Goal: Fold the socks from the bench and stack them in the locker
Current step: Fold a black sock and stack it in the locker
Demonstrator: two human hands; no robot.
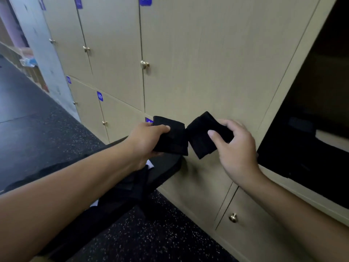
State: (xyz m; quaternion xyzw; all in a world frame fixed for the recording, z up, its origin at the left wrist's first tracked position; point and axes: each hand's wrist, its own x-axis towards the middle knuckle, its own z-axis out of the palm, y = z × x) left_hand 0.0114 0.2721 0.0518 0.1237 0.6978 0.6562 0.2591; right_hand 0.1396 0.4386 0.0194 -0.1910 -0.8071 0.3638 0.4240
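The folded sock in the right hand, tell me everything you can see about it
The sock in the right hand is black, soft knit fabric, folded into a flat, roughly square bundle with layered edges showing at its lower corner. It is held in the air, tilted, in front of the beige locker doors. The right hand pinches its right side, thumb on top. Its left corner meets or nearly meets the folded black sock in the left hand; contact is unclear.
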